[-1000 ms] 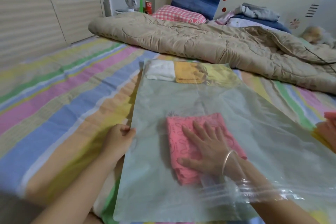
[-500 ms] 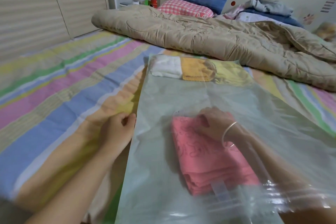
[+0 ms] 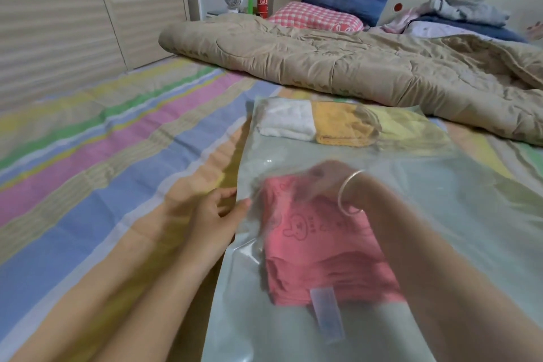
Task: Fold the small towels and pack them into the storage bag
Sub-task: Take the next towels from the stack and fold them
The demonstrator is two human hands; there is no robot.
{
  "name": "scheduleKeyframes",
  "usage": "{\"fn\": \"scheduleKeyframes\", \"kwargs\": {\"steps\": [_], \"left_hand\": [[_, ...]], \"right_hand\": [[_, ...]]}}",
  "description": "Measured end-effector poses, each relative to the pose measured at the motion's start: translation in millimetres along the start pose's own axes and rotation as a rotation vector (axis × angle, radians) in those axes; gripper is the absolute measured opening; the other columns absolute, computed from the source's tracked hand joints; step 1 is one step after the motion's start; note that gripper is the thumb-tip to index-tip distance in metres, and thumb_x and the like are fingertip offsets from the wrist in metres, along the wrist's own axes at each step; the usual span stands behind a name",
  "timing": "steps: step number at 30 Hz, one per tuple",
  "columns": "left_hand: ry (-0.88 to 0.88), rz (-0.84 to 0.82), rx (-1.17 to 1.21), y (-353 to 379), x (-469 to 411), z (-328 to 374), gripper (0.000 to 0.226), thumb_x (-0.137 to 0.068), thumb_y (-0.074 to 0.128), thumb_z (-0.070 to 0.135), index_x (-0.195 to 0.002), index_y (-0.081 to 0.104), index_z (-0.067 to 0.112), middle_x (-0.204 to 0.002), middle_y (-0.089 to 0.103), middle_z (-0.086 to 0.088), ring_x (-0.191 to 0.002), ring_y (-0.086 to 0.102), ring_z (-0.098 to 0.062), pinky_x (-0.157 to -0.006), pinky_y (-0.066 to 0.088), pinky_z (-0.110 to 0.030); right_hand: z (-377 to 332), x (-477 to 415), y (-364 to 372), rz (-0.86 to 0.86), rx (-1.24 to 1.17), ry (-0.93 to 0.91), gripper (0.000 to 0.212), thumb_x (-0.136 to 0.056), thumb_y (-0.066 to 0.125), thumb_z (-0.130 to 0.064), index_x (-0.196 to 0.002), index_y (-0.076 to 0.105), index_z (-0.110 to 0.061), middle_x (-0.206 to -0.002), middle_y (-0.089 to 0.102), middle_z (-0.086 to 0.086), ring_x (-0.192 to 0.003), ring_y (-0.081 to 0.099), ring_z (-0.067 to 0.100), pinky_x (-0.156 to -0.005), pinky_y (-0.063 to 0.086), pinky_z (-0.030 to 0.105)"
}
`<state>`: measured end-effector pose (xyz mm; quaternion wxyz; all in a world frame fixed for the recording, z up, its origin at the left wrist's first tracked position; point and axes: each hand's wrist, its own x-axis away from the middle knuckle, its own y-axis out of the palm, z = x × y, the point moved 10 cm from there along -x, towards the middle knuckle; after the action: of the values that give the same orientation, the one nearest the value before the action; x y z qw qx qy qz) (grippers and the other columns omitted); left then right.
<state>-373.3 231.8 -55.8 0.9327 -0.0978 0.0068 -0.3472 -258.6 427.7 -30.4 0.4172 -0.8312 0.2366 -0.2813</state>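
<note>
Three folded towels, the white towel, the orange towel and the yellow towel, sit in a row across the far end of the clear storage bag. The bag lies flat on the striped bedsheet.

A fourth, the pink towel, is inside the bag nearer the mouth. Its long axis runs along the bag, pointing at the row.

Right hand is inside the bag at the pink towel's far edge, bracelet on the wrist. It is blurred behind the plastic: the fingers look bent over that edge, but I cannot tell whether they grip or only push.

Left hand is outside, at the bag's left edge beside the towel's far end. Thumb and curled fingers pinch the plastic there.

Key relation: bare bag floor lies straight ahead of the right fingers, between the pink towel and the row. Likely next is a slide away from the body along the bag's axis, right hand driving and left hand anchoring the bag. Risk: the folded layers bunch or the plastic drags along.
</note>
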Motion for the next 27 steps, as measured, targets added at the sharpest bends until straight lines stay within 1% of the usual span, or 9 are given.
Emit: {"fn": "scheduleKeyframes", "kwargs": {"steps": [2, 5, 7, 9, 11, 14, 18, 24, 27], "left_hand": [[-0.02, -0.043, 0.013, 4.7, -0.1, 1.8, 0.031, -0.086, 0.067, 0.028, -0.112, 0.063, 0.012, -0.082, 0.067, 0.007, -0.056, 0.06, 0.006, -0.048, 0.04, -0.005], [-0.032, -0.078, -0.035, 6.2, 2.2, 8.5, 0.024, -0.091, 0.061, 0.031, -0.08, 0.059, 0.01, -0.054, 0.045, 0.011, -0.039, 0.04, 0.0, -0.041, 0.03, -0.008], [-0.044, -0.134, -0.057, 4.0, 7.0, 16.4, 0.028, -0.091, 0.059, 0.035, -0.067, 0.059, 0.021, -0.057, 0.054, 0.01, -0.049, 0.05, 0.0, -0.051, 0.035, -0.008], [-0.104, -0.288, 0.03, 12.3, 14.4, 21.4, 0.021, -0.09, 0.061, 0.035, -0.073, 0.073, 0.037, -0.081, 0.073, 0.018, -0.079, 0.067, 0.003, -0.079, 0.049, -0.014], [-0.157, -0.45, 0.018, 20.6, 24.0, 21.9, 0.014, -0.087, 0.065, 0.036, -0.085, 0.074, 0.047, -0.101, 0.074, 0.015, -0.101, 0.068, -0.007, -0.092, 0.05, -0.03], [-0.288, -0.592, -0.119, 26.4, 37.5, 3.7, 0.028, -0.078, 0.075, 0.039, -0.1, 0.074, 0.023, -0.102, 0.075, 0.003, -0.101, 0.069, -0.017, -0.097, 0.049, -0.034], [-0.333, -0.67, -0.121, 34.8, 54.0, -5.0, 0.043, -0.07, 0.078, 0.035, -0.109, 0.071, 0.017, -0.105, 0.074, -0.002, -0.1, 0.07, -0.019, -0.099, 0.049, -0.041], [-0.329, -0.623, -0.073, 30.7, 59.9, -7.9, 0.043, -0.069, 0.076, 0.033, -0.107, 0.072, 0.013, -0.103, 0.075, -0.003, -0.098, 0.071, -0.017, -0.094, 0.05, -0.032], [-0.352, -0.616, -0.073, 28.7, 59.9, -10.6, 0.043, -0.067, 0.077, 0.034, -0.103, 0.073, 0.012, -0.101, 0.075, -0.004, -0.097, 0.071, -0.018, -0.092, 0.051, -0.031]], "right_hand": [[-3.7, -12.6, -0.7, -0.011, 0.054, 0.039, 0.025, -0.088, 0.061, -0.022, -0.106, 0.068, -0.007, -0.103, 0.067, 0.009, -0.088, 0.057, 0.019, -0.071, 0.044, 0.025], [-8.9, -24.4, -7.6, 0.127, 0.207, 0.077, 0.031, -0.095, 0.048, -0.022, -0.122, 0.06, -0.013, -0.12, 0.062, 0.009, -0.102, 0.06, 0.02, -0.088, 0.048, 0.031], [-14.4, -17.1, -24.3, 0.383, 0.307, 0.081, 0.031, -0.088, 0.05, -0.028, -0.113, 0.063, -0.015, -0.114, 0.064, 0.008, -0.104, 0.06, 0.027, -0.089, 0.047, 0.033], [-17.5, -4.8, -28.4, 0.493, 0.295, 0.037, 0.035, -0.081, 0.051, -0.036, -0.108, 0.062, -0.018, -0.117, 0.063, 0.01, -0.109, 0.056, 0.032, -0.097, 0.043, 0.04], [-18.4, 9.1, -14.9, 0.417, 0.381, -0.05, 0.055, -0.079, 0.039, -0.059, -0.124, 0.052, -0.031, -0.135, 0.051, 0.008, -0.127, 0.041, 0.033, -0.109, 0.028, 0.05], [-20.4, 44.4, 18.0, 0.168, 0.389, -0.201, 0.098, -0.059, 0.016, -0.093, -0.146, 0.013, -0.047, -0.159, 0.01, -0.006, -0.147, 0.0, 0.03, -0.115, 0.0, 0.06], [-13.0, 73.6, 47.2, -0.017, 0.515, -0.238, 0.12, -0.039, 0.011, -0.103, -0.144, -0.01, -0.049, -0.159, -0.009, -0.01, -0.146, -0.016, 0.03, -0.111, -0.006, 0.066], [-32.4, 82.7, 50.3, 0.053, 0.58, -0.355, 0.126, -0.044, 0.032, -0.099, -0.147, -0.013, -0.042, -0.157, -0.023, -0.011, -0.144, -0.023, 0.025, -0.115, -0.002, 0.061], [-38.9, 75.4, 52.9, 0.018, 0.537, -0.376, 0.117, -0.051, 0.025, -0.096, -0.15, 0.001, -0.04, -0.159, -0.013, -0.013, -0.145, -0.021, 0.023, -0.115, -0.003, 0.061]]}}
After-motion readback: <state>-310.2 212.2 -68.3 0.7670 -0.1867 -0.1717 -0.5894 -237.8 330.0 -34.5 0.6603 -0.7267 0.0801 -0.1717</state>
